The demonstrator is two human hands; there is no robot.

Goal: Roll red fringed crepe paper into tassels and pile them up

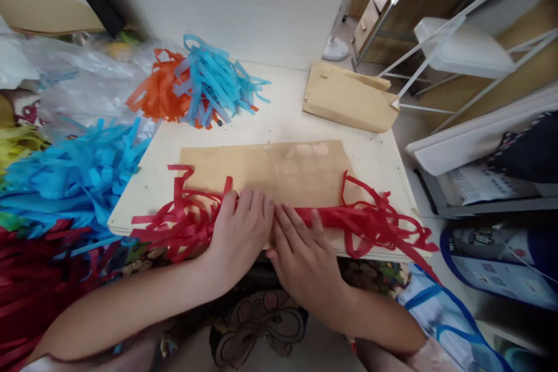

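Apparently pressing: left hand [242,232] and right hand [305,258] flat, palms down, fingers together, side by side on red fringe strip [375,222]. Strip runs left-right along near edge of brown paper sheet [270,170], mid tabletop [383,157]; flat hands likely pin strip against sheet. Blue-orange shreds [204,84], folded brown bag [349,99] parked far, out of way.

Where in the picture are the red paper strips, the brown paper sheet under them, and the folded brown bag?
red paper strips [375,224]: head view, on the tangled right end.
brown paper sheet [270,168]: head view, on its bare middle.
folded brown bag [349,99]: head view, on its flat top face.
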